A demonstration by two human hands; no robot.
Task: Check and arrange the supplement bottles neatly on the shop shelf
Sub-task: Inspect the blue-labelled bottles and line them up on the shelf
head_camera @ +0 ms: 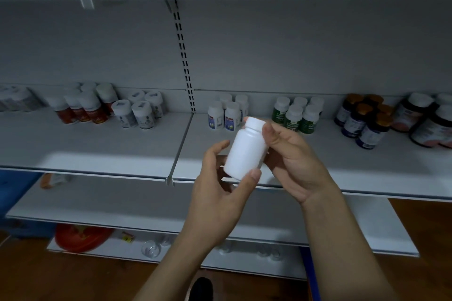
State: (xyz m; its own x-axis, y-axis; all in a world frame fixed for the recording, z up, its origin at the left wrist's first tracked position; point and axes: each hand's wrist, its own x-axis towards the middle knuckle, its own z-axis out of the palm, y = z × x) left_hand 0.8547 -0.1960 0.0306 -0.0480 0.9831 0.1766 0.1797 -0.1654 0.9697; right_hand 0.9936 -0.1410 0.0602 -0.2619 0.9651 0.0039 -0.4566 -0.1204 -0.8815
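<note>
Two hands grasp one plain white bottle (245,151), held in the air before the shelf (97,144), a little to the right of the slotted upright (183,56) and lower than its foot. The bottle is tilted, with its cap toward the upper right. The left hand (220,178) curls around the base, with its thumb on the lower edge. The right hand (293,161) holds the upper part, with its thumb against the neck just under the cap.

On the shelf, left of the slotted upright, stand the red-label bottles (80,107) and, nearer to it, the grey-label bottles (139,111). Right of the slotted upright come first the blue-label bottles (227,115), then the green-label bottles (298,115), then the gold-cap bottles (364,120), and farthest from it the large dark bottles (428,122). All these groups stand upright near the back panel. Their labels are too blurred to read.
</note>
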